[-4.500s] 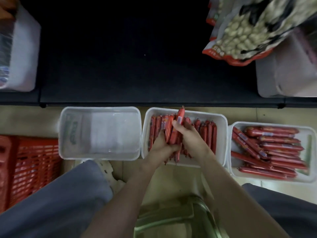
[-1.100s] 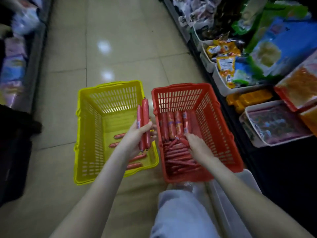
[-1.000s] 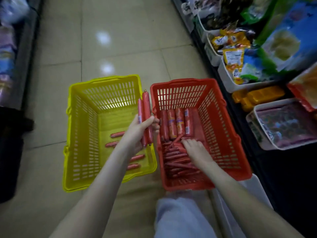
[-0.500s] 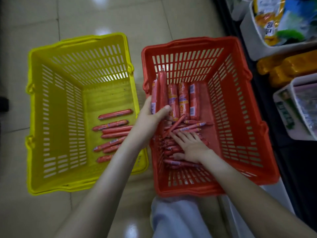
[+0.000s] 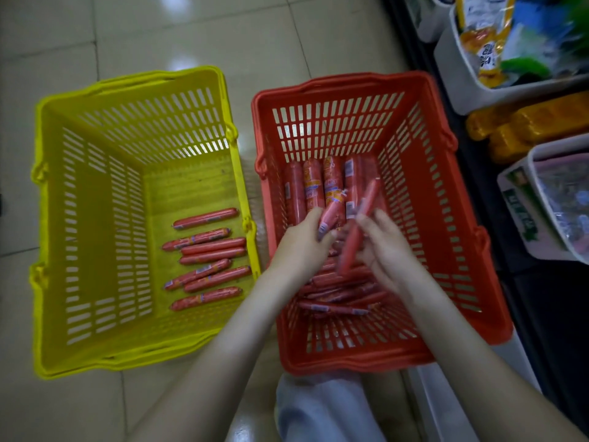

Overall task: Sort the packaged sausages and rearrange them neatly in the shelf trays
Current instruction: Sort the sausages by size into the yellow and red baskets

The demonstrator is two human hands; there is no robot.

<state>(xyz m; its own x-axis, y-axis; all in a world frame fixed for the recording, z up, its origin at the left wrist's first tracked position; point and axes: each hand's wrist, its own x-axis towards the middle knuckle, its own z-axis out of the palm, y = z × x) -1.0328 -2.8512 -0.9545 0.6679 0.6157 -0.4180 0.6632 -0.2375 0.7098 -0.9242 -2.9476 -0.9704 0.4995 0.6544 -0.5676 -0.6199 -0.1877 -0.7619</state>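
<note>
We had both hands down in the red basket (image 5: 350, 80). Our left hand (image 5: 299, 247) had its grip curled round a labelled sausage (image 5: 330, 218). Our right hand (image 5: 389, 250) had its grip clamped on a slim sausage (image 5: 358, 224), which tilted up across the row of thick sausages (image 5: 312, 183) lying side by side at the basket's far end. A loose pile (image 5: 338, 291) of slim ones lay beneath our wrists, and more slim sausages (image 5: 210, 250) lay in the yellow basket (image 5: 134, 80) just beside. The fingers were blurred, so we could not tell how firm either hold was.

We judged the risks as follows. The slim sausage was held low on its length and could swing and slip from the fingers. It would then drop back into the pile or knock the neat row askew. With two sizes in two hands, one could easily land in the wrong basket. The slick wrappers would make a slip more likely.
</note>
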